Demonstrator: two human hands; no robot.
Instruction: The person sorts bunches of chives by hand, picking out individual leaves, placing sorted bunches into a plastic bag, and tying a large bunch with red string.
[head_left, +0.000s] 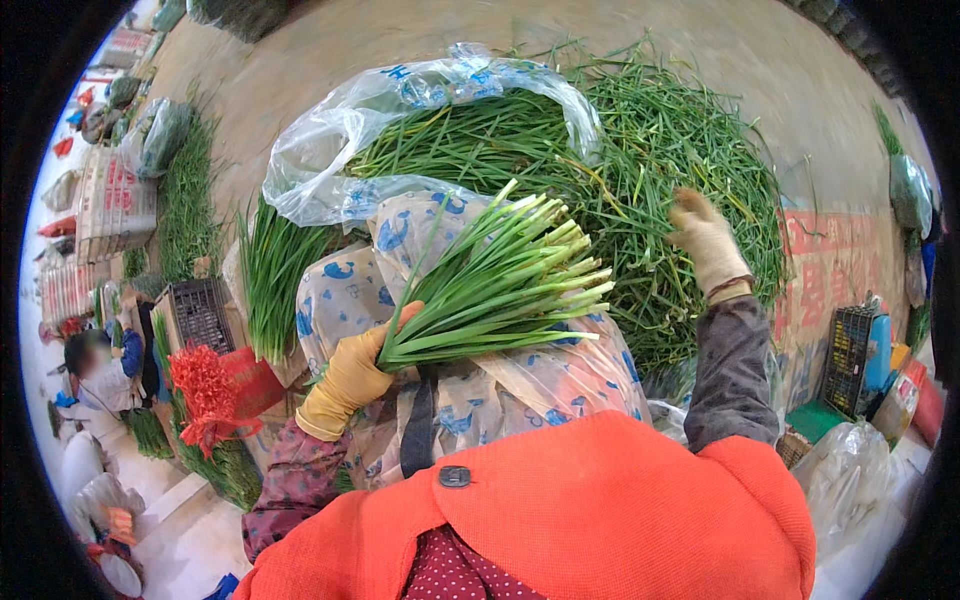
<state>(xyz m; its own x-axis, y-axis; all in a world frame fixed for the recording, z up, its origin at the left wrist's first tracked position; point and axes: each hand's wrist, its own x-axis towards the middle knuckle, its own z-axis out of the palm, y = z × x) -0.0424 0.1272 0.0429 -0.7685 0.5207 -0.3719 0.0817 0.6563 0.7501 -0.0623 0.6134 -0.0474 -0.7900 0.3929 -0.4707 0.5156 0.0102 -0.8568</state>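
My left hand, in a yellow rubber glove, grips the leafy end of a bunch of garlic chives. The pale cut stems fan out to the upper right, above my lap, which a plastic apron with a blue print covers. My right hand, in a beige work glove, hovers at or touches a large heap of loose chive leaves; blur hides its fingers. Beyond my knees, more chives lie in an open clear plastic bag.
Another chive bundle lies left of my knees. Red ties hang beside a red box and a dark plastic crate. A person is at far left, near stacked white crates. A black crate stands at right.
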